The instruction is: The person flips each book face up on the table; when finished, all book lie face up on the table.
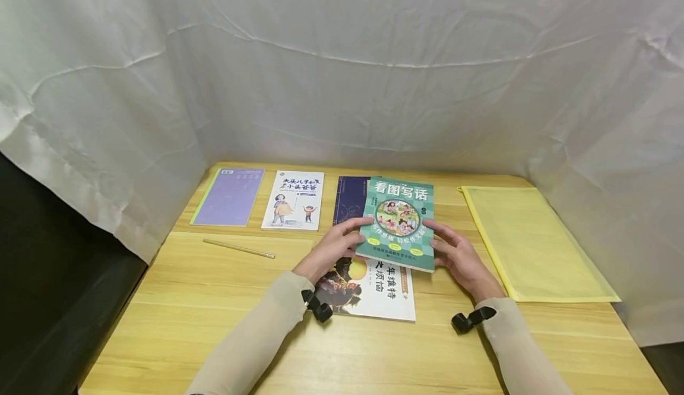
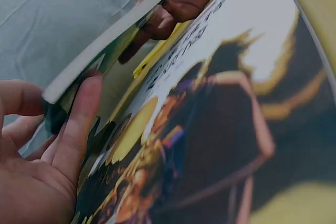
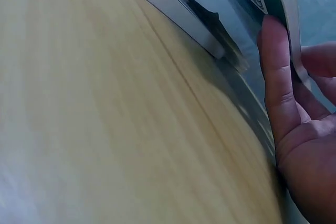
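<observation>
A green paperback book (image 1: 398, 249) with a round picture on its cover is held up between both hands. My left hand (image 1: 333, 247) pinches its left edge, with fingers on the top and underneath, as the left wrist view shows. On the opposite edge my right hand (image 1: 462, 258) grips it the same way, and in the right wrist view a fingertip presses the back cover. Below it lies a white book (image 1: 387, 306) with a dark painted picture, partly hidden. Behind, a dark blue book (image 1: 350, 196) is overlapped by the green one.
To the left lie a white picture book (image 1: 292, 202), a purple notebook (image 1: 230, 199) and a pencil (image 1: 238, 248). A yellow mesh zip pouch (image 1: 540, 243) lies flat at the right of the wooden table (image 1: 176, 329). A pale curtain (image 1: 352, 104) stands behind.
</observation>
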The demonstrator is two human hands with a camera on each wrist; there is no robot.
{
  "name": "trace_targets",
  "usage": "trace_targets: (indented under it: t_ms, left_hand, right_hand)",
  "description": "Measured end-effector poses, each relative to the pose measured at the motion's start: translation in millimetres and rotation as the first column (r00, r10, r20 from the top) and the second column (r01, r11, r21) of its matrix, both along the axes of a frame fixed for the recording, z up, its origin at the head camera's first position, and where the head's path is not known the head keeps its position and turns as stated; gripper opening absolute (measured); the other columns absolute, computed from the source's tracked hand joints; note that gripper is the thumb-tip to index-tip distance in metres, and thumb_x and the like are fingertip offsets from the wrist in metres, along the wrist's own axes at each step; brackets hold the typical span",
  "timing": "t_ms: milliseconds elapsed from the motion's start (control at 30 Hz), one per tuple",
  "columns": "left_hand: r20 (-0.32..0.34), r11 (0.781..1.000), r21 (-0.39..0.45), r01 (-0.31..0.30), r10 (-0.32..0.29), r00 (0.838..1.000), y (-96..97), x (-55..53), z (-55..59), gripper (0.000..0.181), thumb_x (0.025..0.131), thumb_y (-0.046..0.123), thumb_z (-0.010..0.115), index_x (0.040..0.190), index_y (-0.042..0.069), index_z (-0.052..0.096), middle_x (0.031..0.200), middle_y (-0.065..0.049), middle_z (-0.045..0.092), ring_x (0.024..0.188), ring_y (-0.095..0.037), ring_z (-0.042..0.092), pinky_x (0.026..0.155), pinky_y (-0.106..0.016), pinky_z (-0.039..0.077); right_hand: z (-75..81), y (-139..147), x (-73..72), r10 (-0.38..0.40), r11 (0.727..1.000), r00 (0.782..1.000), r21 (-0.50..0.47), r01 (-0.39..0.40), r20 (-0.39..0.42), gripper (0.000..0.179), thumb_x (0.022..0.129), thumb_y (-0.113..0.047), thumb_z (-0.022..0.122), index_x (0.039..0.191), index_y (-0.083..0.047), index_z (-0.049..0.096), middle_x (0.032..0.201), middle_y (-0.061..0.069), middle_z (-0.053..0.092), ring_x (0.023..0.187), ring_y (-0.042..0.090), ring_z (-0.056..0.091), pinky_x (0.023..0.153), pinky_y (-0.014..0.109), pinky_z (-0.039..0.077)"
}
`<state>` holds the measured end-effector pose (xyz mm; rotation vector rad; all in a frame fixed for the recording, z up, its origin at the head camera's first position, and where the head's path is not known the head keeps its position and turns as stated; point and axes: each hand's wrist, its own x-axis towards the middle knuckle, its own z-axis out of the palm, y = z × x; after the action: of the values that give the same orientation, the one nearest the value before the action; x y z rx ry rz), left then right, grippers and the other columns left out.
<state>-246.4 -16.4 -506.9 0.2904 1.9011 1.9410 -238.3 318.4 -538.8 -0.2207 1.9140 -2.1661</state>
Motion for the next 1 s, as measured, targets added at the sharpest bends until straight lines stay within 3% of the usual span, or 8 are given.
trace_targets:
  t_ms: [233, 333, 433, 567, 700, 833, 1000]
  left_hand:
    - [-0.015, 0.998, -0.014, -0.056, 0.056, 0.998, 0.6, -3.0, 2.6, 0.044, 0.110, 0.020, 0.063, 0.153, 0.028, 0.063, 0.135, -0.008, 0.063, 0.093, -0.018, 0.065, 0.082, -0.031, 0.065]
    - [-0.006, 0.998, -0.029, -0.050, 0.050, 0.999, 4.0, -2.5, 4.2, 0.047, 0.108, 0.017, 0.064, 0.153, 0.030, 0.063, 0.130, -0.009, 0.062, 0.095, -0.019, 0.064, 0.084, -0.033, 0.066]
    - [0.002, 0.998, -0.042, -0.044, 0.044, 0.999, 9.0, -1.8, 4.8, 0.048, 0.107, 0.016, 0.065, 0.152, 0.032, 0.063, 0.136, -0.007, 0.061, 0.098, -0.020, 0.066, 0.087, -0.036, 0.068]
    - [0.002, 0.997, -0.039, -0.066, 0.066, 0.998, 16.1, -2.2, 4.9, 0.043, 0.108, 0.020, 0.067, 0.149, 0.033, 0.065, 0.147, -0.003, 0.061, 0.099, -0.021, 0.069, 0.090, -0.037, 0.068]
    - [0.000, 0.994, -0.041, -0.102, 0.102, 0.995, 23.8, -4.0, 6.0, 0.037, 0.110, 0.022, 0.066, 0.145, 0.031, 0.068, 0.142, -0.002, 0.066, 0.090, -0.018, 0.068, 0.087, -0.034, 0.068]
    - [-0.007, 0.990, -0.029, -0.139, 0.139, 0.990, 31.9, -6.6, 7.8, 0.033, 0.110, 0.020, 0.065, 0.142, 0.027, 0.071, 0.132, -0.002, 0.069, 0.089, -0.015, 0.066, 0.085, -0.032, 0.068]
    - [-0.007, 0.987, 0.000, -0.161, 0.161, 0.987, 42.5, -10.5, 10.1, 0.031, 0.112, 0.020, 0.063, 0.140, 0.025, 0.073, 0.124, -0.002, 0.068, 0.093, -0.015, 0.062, 0.082, -0.030, 0.066]
  right_hand:
    - [2.6, -0.7, -0.6, -0.079, 0.997, 0.996, -0.009, 0.079, 0.038, 0.053, 0.111, -0.019, 0.064, 0.162, -0.008, 0.050, 0.126, -0.010, 0.074, 0.101, 0.010, 0.076, 0.078, 0.026, 0.068]
    - [4.4, -1.2, -1.6, -0.116, 0.993, 0.992, 0.002, 0.117, 0.053, 0.053, 0.112, -0.024, 0.064, 0.162, -0.010, 0.051, 0.128, -0.012, 0.072, 0.102, 0.009, 0.076, 0.078, 0.024, 0.067]
    - [5.6, -0.4, -2.2, -0.134, 0.991, 0.989, -0.012, 0.135, 0.062, 0.053, 0.114, -0.025, 0.060, 0.164, -0.013, 0.048, 0.134, -0.013, 0.067, 0.104, 0.006, 0.074, 0.078, 0.020, 0.065]
    - [7.8, 3.1, -1.2, -0.089, 0.991, 0.995, -0.093, 0.093, 0.048, 0.056, 0.116, -0.020, 0.054, 0.169, -0.014, 0.040, 0.148, -0.008, 0.057, 0.107, 0.008, 0.075, 0.078, 0.025, 0.068]
    - [9.4, 7.9, -0.2, -0.038, 0.990, 0.999, -0.138, 0.040, 0.021, 0.057, 0.115, -0.012, 0.052, 0.170, -0.011, 0.037, 0.154, -0.009, 0.050, 0.108, 0.012, 0.077, 0.078, 0.032, 0.071]
    - [10.5, 10.7, -1.4, -0.089, 0.989, 0.996, -0.113, 0.090, 0.015, 0.054, 0.114, -0.012, 0.057, 0.166, -0.009, 0.045, 0.144, -0.013, 0.059, 0.108, 0.009, 0.076, 0.083, 0.031, 0.070]
    - [13.9, 14.1, -3.2, -0.165, 0.979, 0.985, -0.115, 0.170, 0.047, 0.052, 0.110, -0.012, 0.065, 0.161, -0.010, 0.054, 0.129, -0.012, 0.070, 0.101, 0.009, 0.077, 0.081, 0.031, 0.071]
